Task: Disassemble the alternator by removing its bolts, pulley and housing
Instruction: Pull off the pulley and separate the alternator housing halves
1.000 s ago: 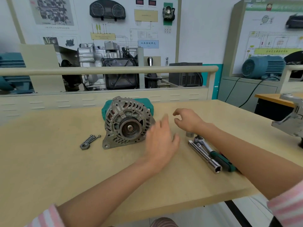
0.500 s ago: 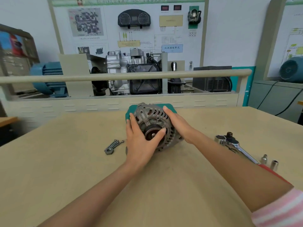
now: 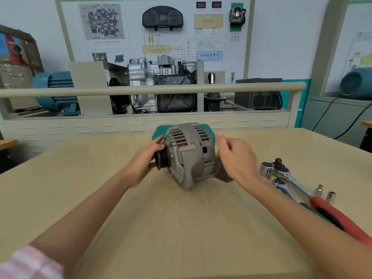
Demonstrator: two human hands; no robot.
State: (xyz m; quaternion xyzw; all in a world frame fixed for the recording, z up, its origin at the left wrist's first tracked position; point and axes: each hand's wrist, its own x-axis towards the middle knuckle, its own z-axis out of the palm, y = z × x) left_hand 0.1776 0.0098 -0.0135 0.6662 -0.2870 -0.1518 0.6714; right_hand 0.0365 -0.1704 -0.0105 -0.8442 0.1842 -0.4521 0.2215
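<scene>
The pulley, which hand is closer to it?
Left. The left hand holds the pulley; the right hand is at the alternator's other end.

Behind the beige worktop [image 3: 60, 198] stands a cream training bench [image 3: 80, 127] with a rail, holding a cutaway engine [image 3: 161, 85] and a blue motor [image 3: 54, 91], under a white wiring display board [image 3: 157, 31] against a pale wall [image 3: 285, 37].

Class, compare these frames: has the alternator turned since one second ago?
Yes. The alternator has been turned: its pulley, which faced the camera, now points left, away from the teal pad behind it.
</scene>
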